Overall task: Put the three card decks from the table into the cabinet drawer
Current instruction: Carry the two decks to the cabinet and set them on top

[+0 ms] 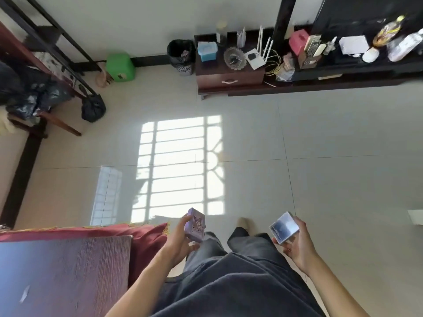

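Above the tiled floor, the left hand is gripping a purple deck; the right hand is gripping a blurred blue deck, deck count unclear.

A home living room: tiled floor, cluttered TV stand, drawer cabinet, wastebasket.

Card decks in view: two. One purple boxed deck in the left hand; one blue clear-cased deck in the right hand. Hands: two. Dark wooden cabinet: one, with one drawer. Black mesh waste bin: one. Green plastic stool: one.
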`<move>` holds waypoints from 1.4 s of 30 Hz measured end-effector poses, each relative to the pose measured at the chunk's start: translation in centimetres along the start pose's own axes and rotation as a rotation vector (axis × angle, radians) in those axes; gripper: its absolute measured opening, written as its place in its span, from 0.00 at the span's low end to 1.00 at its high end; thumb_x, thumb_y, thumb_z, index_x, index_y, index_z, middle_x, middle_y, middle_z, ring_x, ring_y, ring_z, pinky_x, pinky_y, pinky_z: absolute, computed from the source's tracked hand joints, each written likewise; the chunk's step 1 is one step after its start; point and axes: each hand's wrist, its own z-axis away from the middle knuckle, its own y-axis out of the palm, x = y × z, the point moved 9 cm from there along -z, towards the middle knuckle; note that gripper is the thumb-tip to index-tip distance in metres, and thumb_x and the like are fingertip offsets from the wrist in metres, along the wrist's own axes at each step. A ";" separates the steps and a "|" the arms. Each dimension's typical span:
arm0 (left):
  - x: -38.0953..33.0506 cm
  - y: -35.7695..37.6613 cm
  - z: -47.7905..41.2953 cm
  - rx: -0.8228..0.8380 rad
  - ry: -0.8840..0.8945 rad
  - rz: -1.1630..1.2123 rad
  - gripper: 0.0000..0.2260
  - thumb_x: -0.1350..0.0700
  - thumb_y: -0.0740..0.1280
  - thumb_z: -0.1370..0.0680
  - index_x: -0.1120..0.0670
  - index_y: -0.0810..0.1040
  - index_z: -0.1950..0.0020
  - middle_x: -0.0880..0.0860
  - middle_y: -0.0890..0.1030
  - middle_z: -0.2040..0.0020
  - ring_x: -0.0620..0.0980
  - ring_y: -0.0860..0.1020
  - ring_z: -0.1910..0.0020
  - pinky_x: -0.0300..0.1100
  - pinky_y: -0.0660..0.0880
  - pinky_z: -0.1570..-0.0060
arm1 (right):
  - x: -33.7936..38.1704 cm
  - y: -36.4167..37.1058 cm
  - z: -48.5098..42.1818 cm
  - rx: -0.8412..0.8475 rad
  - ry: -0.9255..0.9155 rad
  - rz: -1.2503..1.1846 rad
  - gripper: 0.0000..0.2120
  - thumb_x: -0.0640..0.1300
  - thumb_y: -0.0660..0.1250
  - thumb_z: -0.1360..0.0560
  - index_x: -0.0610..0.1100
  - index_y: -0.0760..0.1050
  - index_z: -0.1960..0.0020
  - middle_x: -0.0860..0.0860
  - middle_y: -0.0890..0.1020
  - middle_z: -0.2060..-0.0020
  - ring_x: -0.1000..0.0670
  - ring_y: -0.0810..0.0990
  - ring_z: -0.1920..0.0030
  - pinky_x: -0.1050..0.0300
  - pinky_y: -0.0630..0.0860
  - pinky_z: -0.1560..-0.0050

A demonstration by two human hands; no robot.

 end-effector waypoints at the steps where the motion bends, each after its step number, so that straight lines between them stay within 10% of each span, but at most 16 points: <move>1: -0.7 1.1 -0.2 0.021 0.002 0.012 0.18 0.47 0.64 0.22 0.58 0.76 0.39 0.61 0.81 0.58 0.55 0.79 0.62 0.50 0.76 0.57 | 1.3 0.4 -0.3 0.013 0.009 0.000 0.22 0.67 0.63 0.25 0.53 0.79 0.41 0.43 0.87 0.49 0.38 0.86 0.49 0.54 0.82 0.64; 12: -9.1 6.3 -6.1 0.075 -0.006 0.112 0.25 0.45 0.67 0.27 0.58 0.76 0.35 0.62 0.84 0.49 0.57 0.81 0.53 0.50 0.79 0.56 | 17.2 6.1 -5.8 0.132 -0.066 -0.028 0.25 0.65 0.61 0.23 0.48 0.77 0.36 0.42 0.88 0.52 0.42 0.86 0.58 0.51 0.69 0.59; 21: -24.1 9.7 -12.5 0.080 0.024 0.113 0.24 0.48 0.66 0.25 0.60 0.75 0.34 0.64 0.83 0.48 0.56 0.82 0.58 0.50 0.79 0.62 | 28.0 7.6 -11.1 0.015 -0.068 -0.127 0.22 0.65 0.63 0.23 0.51 0.78 0.40 0.39 0.85 0.45 0.35 0.83 0.46 0.40 0.76 0.40; 33: -42.7 24.4 -19.6 0.159 0.060 0.044 0.24 0.46 0.66 0.25 0.59 0.76 0.35 0.62 0.80 0.45 0.57 0.76 0.49 0.48 0.74 0.53 | 44.7 11.8 -19.5 0.095 -0.014 -0.286 0.30 0.66 0.61 0.23 0.43 0.77 0.35 0.39 0.83 0.43 0.38 0.84 0.51 0.52 0.67 0.62; 42: -51.4 32.1 -23.7 0.105 0.048 0.111 0.25 0.48 0.64 0.23 0.63 0.71 0.32 0.69 0.77 0.44 0.64 0.75 0.47 0.59 0.71 0.42 | 59.8 13.9 -25.8 0.075 -0.002 -0.172 0.28 0.67 0.59 0.23 0.48 0.80 0.37 0.42 0.87 0.47 0.39 0.84 0.49 0.49 0.71 0.54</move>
